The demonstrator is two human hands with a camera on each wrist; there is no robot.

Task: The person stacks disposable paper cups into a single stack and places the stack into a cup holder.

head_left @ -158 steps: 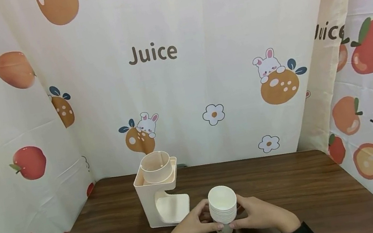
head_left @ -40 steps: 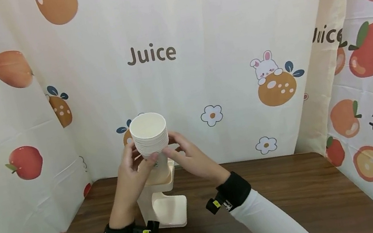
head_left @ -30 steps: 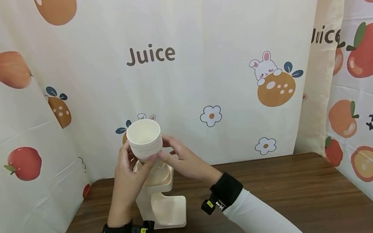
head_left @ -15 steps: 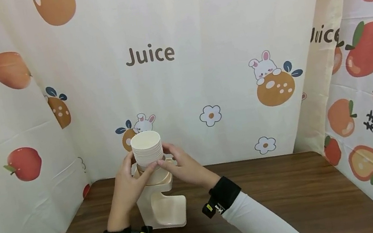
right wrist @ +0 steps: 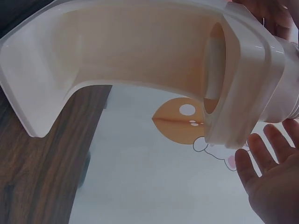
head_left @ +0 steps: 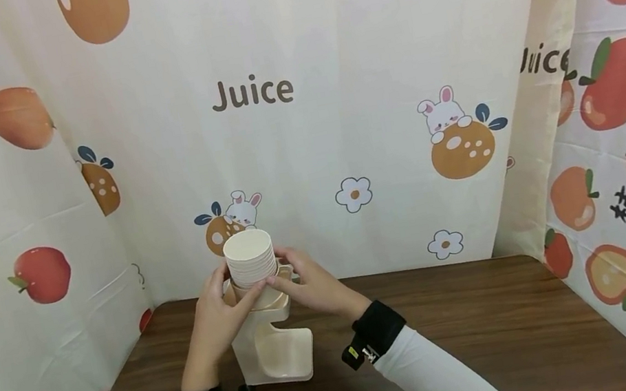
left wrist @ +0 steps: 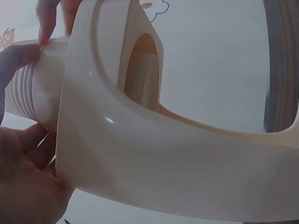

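Note:
A stack of white paper cups (head_left: 249, 255) stands upright at the top of a cream cup dispenser (head_left: 251, 346), its lower part down in the dispenser's round collar (head_left: 268, 297). My left hand (head_left: 215, 319) grips the stack from the left, thumb in front and fingers round the side. From the right, my right hand (head_left: 315, 286) holds it the same way, and the two thumb tips meet at the front. In the left wrist view the ridged cup rims (left wrist: 21, 93) show beyond the collar. The right wrist view shows the dispenser's round bottom opening (right wrist: 216, 67) with a pale surface inside.
The dispenser's flat foot (head_left: 291, 354) rests on a dark wooden table (head_left: 470, 335). A printed fruit curtain (head_left: 306, 155) hangs behind the table and along both sides. Black bands with small cameras (head_left: 377, 329) sit on both wrists.
Both hands have lifted the cup stack off the table, carried it left above the dispenser, and lowered it into the collar. Over the last half second it has sunk slightly.

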